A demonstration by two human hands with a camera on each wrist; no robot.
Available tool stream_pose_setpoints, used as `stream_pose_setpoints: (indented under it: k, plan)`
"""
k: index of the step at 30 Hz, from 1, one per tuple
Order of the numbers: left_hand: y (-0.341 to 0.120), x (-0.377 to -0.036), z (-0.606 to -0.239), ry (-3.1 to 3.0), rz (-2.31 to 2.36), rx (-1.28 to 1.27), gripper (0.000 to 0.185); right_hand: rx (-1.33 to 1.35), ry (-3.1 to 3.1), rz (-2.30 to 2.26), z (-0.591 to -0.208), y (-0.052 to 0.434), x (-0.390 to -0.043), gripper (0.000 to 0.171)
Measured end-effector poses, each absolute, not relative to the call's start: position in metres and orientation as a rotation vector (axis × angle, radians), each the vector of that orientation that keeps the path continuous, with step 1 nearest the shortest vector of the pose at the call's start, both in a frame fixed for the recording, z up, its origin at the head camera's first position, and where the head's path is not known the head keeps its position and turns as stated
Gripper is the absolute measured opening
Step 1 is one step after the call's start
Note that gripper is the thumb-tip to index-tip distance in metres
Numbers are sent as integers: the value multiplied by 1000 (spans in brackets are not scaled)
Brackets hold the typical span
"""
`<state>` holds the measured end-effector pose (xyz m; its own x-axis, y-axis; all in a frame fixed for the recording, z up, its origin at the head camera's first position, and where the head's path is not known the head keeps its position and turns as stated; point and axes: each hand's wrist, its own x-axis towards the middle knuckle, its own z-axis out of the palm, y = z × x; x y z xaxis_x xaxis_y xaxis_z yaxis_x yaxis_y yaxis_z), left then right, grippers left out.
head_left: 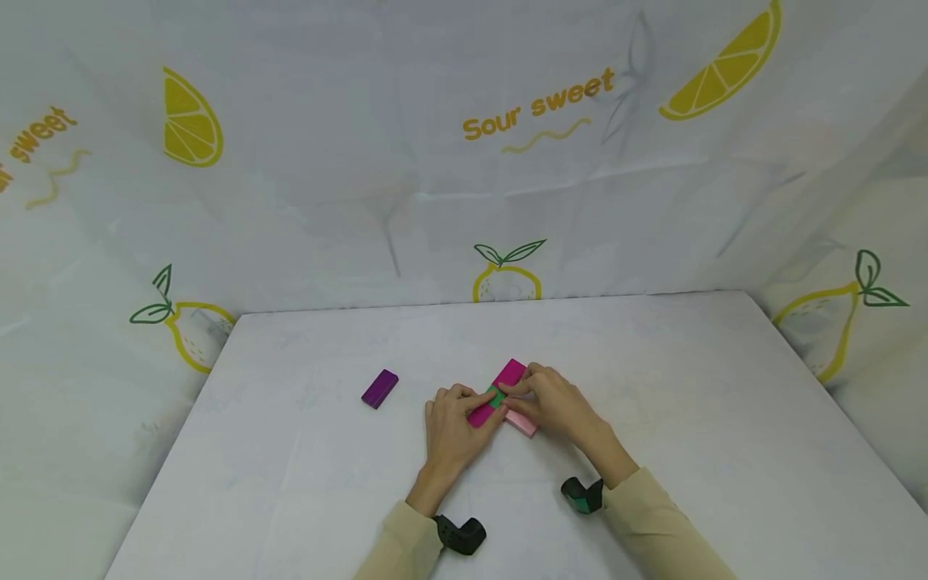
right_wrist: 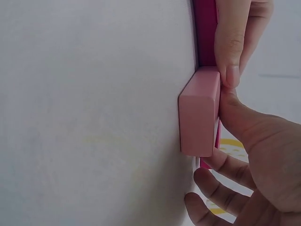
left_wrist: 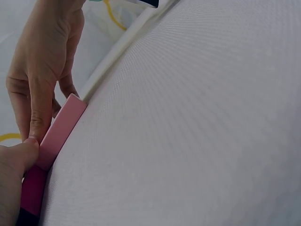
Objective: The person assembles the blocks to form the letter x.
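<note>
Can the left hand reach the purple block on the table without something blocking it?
Probably yes. The purple block lies alone on the table, left of the left hand, with bare surface between. But that hand now pinches the magenta block.

The hands [head_left: 464, 419] [head_left: 554, 403] cover most of the green block [head_left: 496, 398] and the middle of the magenta block [head_left: 507, 377]. Of the pink block [head_left: 524, 423] only one end shows, towards the table's [head_left: 652, 387] near edge. In the left wrist view the picture's bottom edge cuts off the magenta block [left_wrist: 32, 195]. In the right wrist view, fingers [right_wrist: 233, 42] hide part of it.
</note>
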<state>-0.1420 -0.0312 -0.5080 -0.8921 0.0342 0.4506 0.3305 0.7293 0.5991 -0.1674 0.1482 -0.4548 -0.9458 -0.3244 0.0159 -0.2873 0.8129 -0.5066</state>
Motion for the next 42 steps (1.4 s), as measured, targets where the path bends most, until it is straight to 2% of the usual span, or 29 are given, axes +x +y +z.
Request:
stream_pose_setpoints:
  k: [20,36,42]
  plan:
    - [-31,-140,-508,-2543,-997,-272,30,-441,2882,-792,-453,145,-166,28]
    - [-34,-140,-504,-2580,-1012,-291,43,-444,2884,-796,-452,145,-168,27]
    - [-34,-140,-504,-2584,-1005,-292,43,-454,2879,-810,-451,146,-168,28]
